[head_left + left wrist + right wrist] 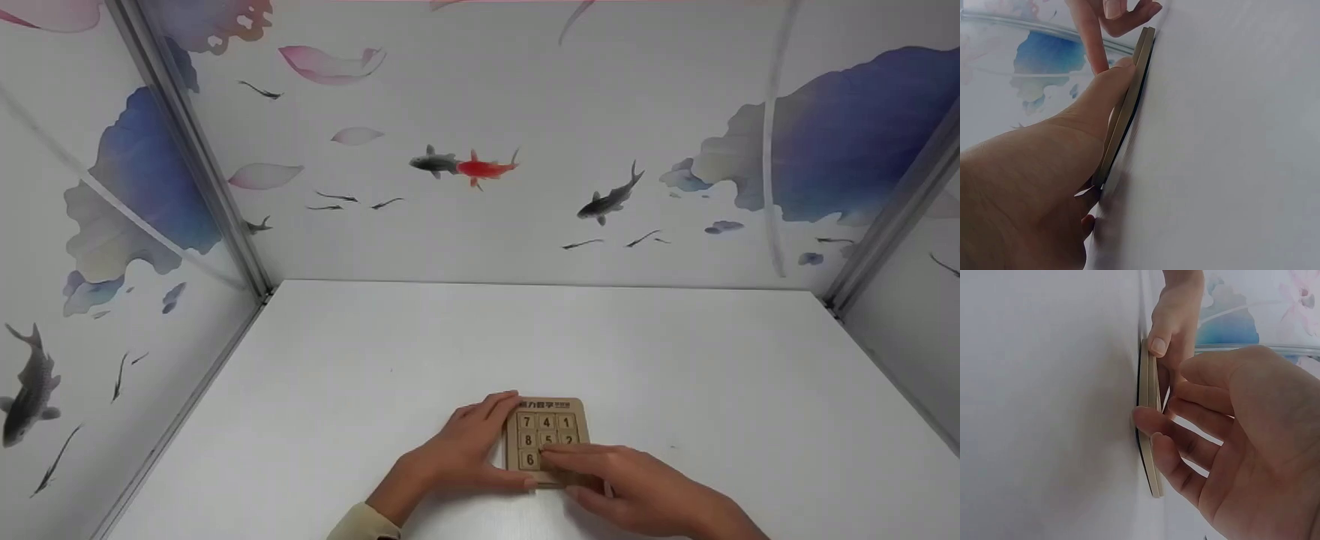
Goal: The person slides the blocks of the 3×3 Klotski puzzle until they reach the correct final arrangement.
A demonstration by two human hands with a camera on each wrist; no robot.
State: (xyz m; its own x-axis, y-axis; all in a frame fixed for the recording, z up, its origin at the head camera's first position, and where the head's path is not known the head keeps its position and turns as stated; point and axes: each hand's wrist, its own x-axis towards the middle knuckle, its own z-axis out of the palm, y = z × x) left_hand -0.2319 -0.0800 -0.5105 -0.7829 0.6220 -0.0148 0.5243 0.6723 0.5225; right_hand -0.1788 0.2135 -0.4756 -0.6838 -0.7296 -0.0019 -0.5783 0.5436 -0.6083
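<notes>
A wooden number slide puzzle (547, 430) lies flat on the white table. Its square tiles carry black numerals; 7, 4, 1, 8, 5, 2 and 6 can be read in the head view. My left hand (466, 451) holds the frame from the left, thumb at the near edge and fingers at the far left corner. Over the lower right tiles reaches my right hand (637, 480), index fingertip touching the tiles near the 6 and 5. Its fingers hide the rest of the bottom row. In the right wrist view, other fingers (1168, 458) of the right hand are beside the board's edge.
The white table (420, 337) stretches around the puzzle. Printed panels (480, 90) with painted fish, petals and blue leaves stand behind and at both sides, joined by metal corner posts (191, 142).
</notes>
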